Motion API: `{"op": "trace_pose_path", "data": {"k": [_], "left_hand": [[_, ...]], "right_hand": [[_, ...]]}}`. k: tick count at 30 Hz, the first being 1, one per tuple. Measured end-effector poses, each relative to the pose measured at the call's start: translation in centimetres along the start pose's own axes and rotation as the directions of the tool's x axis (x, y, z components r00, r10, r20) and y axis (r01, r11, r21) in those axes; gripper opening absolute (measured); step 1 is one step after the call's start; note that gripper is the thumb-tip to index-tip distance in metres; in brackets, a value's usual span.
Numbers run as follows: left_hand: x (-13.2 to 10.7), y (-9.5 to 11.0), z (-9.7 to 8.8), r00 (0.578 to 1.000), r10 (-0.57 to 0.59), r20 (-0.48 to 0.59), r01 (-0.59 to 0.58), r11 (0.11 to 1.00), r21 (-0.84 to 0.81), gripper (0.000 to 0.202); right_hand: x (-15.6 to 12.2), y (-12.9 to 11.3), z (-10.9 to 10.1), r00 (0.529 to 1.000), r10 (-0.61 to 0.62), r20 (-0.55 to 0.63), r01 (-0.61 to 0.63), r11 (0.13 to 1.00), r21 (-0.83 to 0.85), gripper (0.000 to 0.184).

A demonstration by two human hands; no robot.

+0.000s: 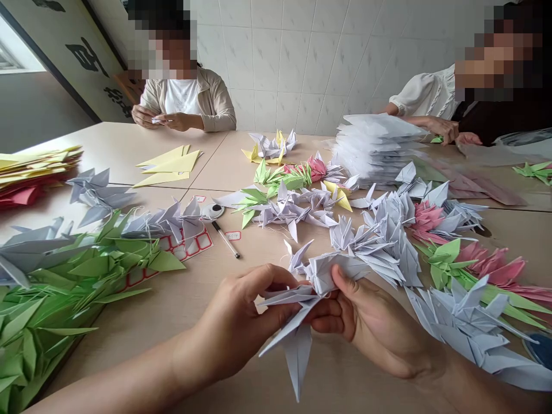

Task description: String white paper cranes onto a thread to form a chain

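Closest to the camera, two bare hands meet above a wooden-looking table [172,313], working on a bundle of folded white paper [321,276] at lower centre. On the left, the left hand [245,305] pinches the bundle's pointed wings between thumb and fingers; the right hand [371,316] clamps its upper part, thumb on top and fingers curled beneath. Several long points hang below the hands.

From the far left, a stack of yellow and red paper [41,164] sits at the table's edge. Nearer lies a big heap of green folded paper [52,299], with white folded pieces [101,195] behind it and a red-bordered label sheet [190,244] partly underneath. Further back are flat yellow sheets [170,167], and beyond them a person in a beige jacket [213,100] holds a small white piece [161,120]. A pen [225,239] lies left of centre.

Across the middle run clusters of white, green, pink and yellow folded paper [293,178]. To their right rises a tall stack of whitish, see-through packets [375,149]. At far right sits a person in a white blouse [431,98], with more white, pink and green folded pieces [478,261] in front.
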State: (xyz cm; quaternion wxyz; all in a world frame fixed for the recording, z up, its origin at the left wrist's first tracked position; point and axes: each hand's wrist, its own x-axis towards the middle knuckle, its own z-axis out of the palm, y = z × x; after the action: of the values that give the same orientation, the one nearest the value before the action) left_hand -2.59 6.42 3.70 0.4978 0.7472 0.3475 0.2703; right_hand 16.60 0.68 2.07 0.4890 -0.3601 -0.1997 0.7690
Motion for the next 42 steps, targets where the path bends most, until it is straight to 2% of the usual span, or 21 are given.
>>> {"op": "trace_pose_path", "data": {"k": [3, 7, 11, 13, 15, 18, 20, 23, 26, 30, 33, 35, 37, 40, 42], "left_hand": [[-0.1, -0.1, -0.1, 0.998, -0.031, 0.045, 0.039, 0.983, -0.182, 0.012], [-0.1, -0.8, -0.7, 0.994, -0.056, 0.098, 0.091, 0.91, -0.404, 0.025], [0.0, -1.8, -1.2, 0.979, 0.044, 0.198, 0.05, 0.892, -0.449, 0.062], [0.0, -1.9, -1.2, 0.975, 0.038, 0.218, 0.054, 0.915, -0.4, 0.075], [0.0, -1.7, -1.0, 0.98, -0.013, 0.199, 0.077, 0.946, -0.315, 0.069], [0.3, -1.3, -0.7, 0.98, -0.075, 0.184, 0.117, 0.966, -0.23, 0.036], [0.4, -1.1, -0.6, 0.979, -0.072, 0.192, 0.117, 0.966, -0.232, 0.024], [0.5, -1.3, -0.5, 0.985, -0.058, 0.165, 0.108, 0.945, -0.31, 0.021], [0.6, -1.7, -0.3, 0.988, -0.076, 0.137, 0.132, 0.874, -0.468, 0.018], [0.8, -1.8, -0.1, 0.98, -0.161, 0.113, 0.196, 0.766, -0.612, 0.017], [0.9, -1.4, -0.1, 0.965, -0.24, 0.103, 0.252, 0.75, -0.611, 0.016], [1.0, -1.1, -0.2, 0.958, -0.27, 0.091, 0.271, 0.764, -0.585, 0.016], [1.1, -0.7, -0.3, 0.956, -0.283, 0.079, 0.276, 0.774, -0.57, 0.015], [1.1, -0.6, -0.3, 0.952, -0.295, 0.081, 0.287, 0.774, -0.564, 0.013], [1.0, -0.8, -0.3, 0.958, -0.265, 0.113, 0.282, 0.777, -0.564, 0.015]], "right_hand": [[0.1, -0.3, -0.1, 0.999, -0.035, 0.004, 0.035, 0.999, 0.023, 0.026], [0.3, -0.7, -0.3, 0.999, -0.049, -0.012, 0.05, 0.995, 0.081, 0.022], [0.3, -0.9, -0.4, 0.998, -0.036, -0.06, 0.044, 0.989, 0.14, 0.021], [0.3, -0.9, -0.5, 0.997, -0.03, -0.067, 0.04, 0.986, 0.161, 0.02], [0.3, -0.8, -0.5, 0.999, -0.022, -0.042, 0.03, 0.984, 0.177, 0.021], [0.2, -0.6, -0.6, 1.0, -0.019, 0.018, 0.016, 0.984, 0.177, 0.025], [0.1, -0.4, -0.6, 0.999, -0.018, 0.045, 0.011, 0.989, 0.149, 0.029], [0.1, -0.3, -0.6, 0.999, -0.015, 0.053, 0.011, 0.996, 0.083, 0.031], [0.1, -0.3, -0.4, 0.998, -0.063, 0.002, 0.063, 0.998, 0.026, 0.027], [0.1, -0.2, -0.2, 0.986, -0.152, -0.071, 0.147, 0.986, -0.073, 0.023], [0.0, 0.3, -0.6, 0.97, -0.228, -0.08, 0.209, 0.959, -0.192, 0.025], [-0.1, 0.6, -1.0, 0.952, -0.297, -0.074, 0.261, 0.914, -0.312, 0.027], [-0.2, 0.8, -1.2, 0.92, -0.39, -0.017, 0.341, 0.824, -0.453, 0.023], [-0.5, 0.5, -0.9, 0.845, -0.493, 0.209, 0.497, 0.579, -0.646, 0.013], [-0.6, 0.1, -0.5, 0.807, -0.483, 0.341, 0.558, 0.432, -0.708, 0.011]]}}
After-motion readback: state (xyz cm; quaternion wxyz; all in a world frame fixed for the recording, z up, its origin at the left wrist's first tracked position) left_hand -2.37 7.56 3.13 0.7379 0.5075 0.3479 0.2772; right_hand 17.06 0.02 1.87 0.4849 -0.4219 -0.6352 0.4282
